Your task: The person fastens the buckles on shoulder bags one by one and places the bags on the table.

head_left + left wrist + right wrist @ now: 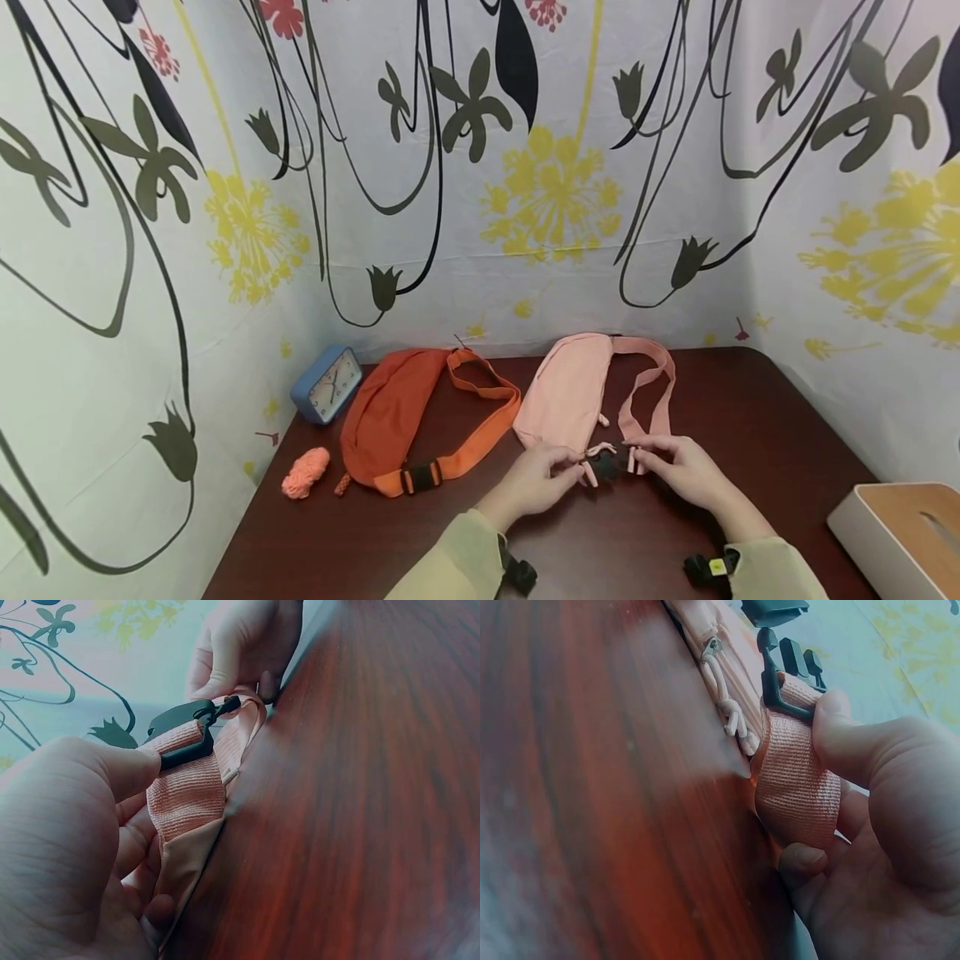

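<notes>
A pink waist bag [566, 392] lies on the table with its strap [660, 392] looped to the right. Near its lower end, my left hand [534, 482] pinches the black buckle socket [186, 755] at its webbing, thumb on the frame. Opposite it, the pronged buckle half [789, 706] is held between the thumb and fingers of my right hand [686, 475], with pink webbing folded below. In the right wrist view the prongs point at the socket, with a small gap between the two halves. A knotted cord zipper pull [724, 697] hangs beside them.
Left of the pink bag lies an orange waist bag [397, 408], its black buckle [420, 477] fastened. Farther left are a blue clock [326, 385] and a bundle of orange yarn [306, 473]. A white box with a wooden top [900, 533] stands at the right edge.
</notes>
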Motion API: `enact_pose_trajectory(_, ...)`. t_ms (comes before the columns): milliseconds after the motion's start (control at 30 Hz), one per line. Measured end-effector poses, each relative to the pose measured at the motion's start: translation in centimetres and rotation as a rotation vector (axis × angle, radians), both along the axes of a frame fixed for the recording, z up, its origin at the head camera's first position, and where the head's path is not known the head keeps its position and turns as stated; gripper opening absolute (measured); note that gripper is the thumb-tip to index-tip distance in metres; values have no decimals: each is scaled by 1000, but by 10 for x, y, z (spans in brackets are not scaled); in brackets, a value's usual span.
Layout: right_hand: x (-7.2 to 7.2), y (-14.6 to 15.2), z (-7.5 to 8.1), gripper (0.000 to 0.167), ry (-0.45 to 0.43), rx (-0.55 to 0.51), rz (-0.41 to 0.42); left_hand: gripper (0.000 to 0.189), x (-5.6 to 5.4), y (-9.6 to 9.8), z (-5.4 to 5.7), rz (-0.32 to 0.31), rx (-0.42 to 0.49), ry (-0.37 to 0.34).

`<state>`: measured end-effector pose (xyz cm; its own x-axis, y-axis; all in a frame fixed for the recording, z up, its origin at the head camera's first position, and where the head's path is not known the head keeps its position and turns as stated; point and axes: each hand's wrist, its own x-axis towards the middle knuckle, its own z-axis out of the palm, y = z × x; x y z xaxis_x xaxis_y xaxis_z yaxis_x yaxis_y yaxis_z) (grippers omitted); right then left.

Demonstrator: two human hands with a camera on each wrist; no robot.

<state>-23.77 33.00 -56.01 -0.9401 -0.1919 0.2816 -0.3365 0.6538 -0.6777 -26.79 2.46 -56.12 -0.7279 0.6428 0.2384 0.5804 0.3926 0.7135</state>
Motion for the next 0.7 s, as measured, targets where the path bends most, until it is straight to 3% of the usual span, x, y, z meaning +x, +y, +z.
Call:
enact_pose_trajectory(300, -1, 0, -2, 18, 16, 4, -32, 22, 0, 0, 1, -2, 0, -5)
enact_pose_trajectory(700, 0, -3, -1, 17, 28, 12, 0, 20, 1, 1, 3, -5, 12, -1)
